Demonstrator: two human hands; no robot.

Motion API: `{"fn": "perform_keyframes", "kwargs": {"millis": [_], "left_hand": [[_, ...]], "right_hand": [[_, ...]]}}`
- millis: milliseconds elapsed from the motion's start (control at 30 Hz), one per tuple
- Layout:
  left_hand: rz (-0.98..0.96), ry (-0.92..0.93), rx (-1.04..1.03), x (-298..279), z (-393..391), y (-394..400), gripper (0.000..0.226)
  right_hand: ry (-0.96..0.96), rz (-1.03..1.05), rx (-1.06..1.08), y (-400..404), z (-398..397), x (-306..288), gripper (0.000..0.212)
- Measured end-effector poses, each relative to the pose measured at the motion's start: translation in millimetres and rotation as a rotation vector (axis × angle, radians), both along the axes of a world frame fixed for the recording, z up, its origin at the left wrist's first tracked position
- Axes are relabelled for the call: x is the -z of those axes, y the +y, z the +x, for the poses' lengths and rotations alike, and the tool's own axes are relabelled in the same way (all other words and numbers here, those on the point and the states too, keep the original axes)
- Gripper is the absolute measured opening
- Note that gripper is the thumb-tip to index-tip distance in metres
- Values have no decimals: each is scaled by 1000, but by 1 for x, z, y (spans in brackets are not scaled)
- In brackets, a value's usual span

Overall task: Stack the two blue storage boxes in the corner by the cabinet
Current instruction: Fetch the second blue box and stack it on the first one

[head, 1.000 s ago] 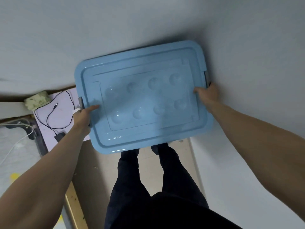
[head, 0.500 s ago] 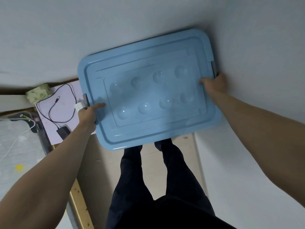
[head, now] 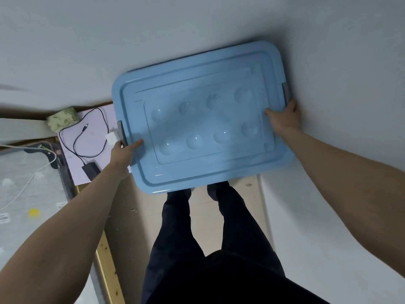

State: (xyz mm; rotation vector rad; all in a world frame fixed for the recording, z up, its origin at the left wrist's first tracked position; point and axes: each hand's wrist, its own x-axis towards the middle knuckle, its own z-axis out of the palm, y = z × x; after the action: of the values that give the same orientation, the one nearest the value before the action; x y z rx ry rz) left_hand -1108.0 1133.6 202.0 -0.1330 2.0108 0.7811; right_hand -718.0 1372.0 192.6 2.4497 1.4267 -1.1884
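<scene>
moved: blue storage box (head: 203, 119) has shifted toward 1 o'clock since the earlier frames, closer into the wall corner; both hands went with it.
box now: held flat, lid up, top right edge looks tight against the white wall at 2 o'clock; feet show under its near edge at 6 o'clock.
second box: not visible, maybe under this one, cannot tell.
left hand (head: 122, 153): at 9 o'clock side, grip closed on the box rim just below the grey latch (head: 121, 133), thumb on the lid.
right hand (head: 285, 117): at 3 o'clock side, grip closed over the rim, fingers hidden between box and wall.
risk 1: right fingers pinched against the wall if the box pushes further right.
risk 2: blind landing, lid hides what is underneath, box could seat skewed and slip.
risk 3: left knuckles near the black cable (head: 87, 137) and adapter (head: 91, 170) on the pink sheet (head: 92, 121) at 9 o'clock, could snag them.
</scene>
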Motion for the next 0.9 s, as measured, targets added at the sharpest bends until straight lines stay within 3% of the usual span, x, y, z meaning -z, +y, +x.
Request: {"fn": "perform_keyframes", "kwargs": {"millis": [167, 233, 300, 433, 633, 900], "left_hand": [[-165, -109, -49, -7, 34, -55, 85], [-214, -179, -52, -21, 57, -68, 61], [-219, -230, -80, -26, 75, -76, 46], [-132, -192, -174, -20, 80, -80, 57], [-97, -180, -233, -12, 68, -78, 68], [-111, -211, -172, -6, 65, -78, 63]], "right_hand": [[-7, -8, 241, -38, 8, -12, 71], [-3, -26, 336, -62, 19, -8, 61], [-29, -79, 418, -81, 33, 7, 69], [114, -117, 577, -105, 50, 44, 71], [50, -77, 462, -102, 45, 23, 52], [26, -87, 436, -96, 41, 21, 50]]}}
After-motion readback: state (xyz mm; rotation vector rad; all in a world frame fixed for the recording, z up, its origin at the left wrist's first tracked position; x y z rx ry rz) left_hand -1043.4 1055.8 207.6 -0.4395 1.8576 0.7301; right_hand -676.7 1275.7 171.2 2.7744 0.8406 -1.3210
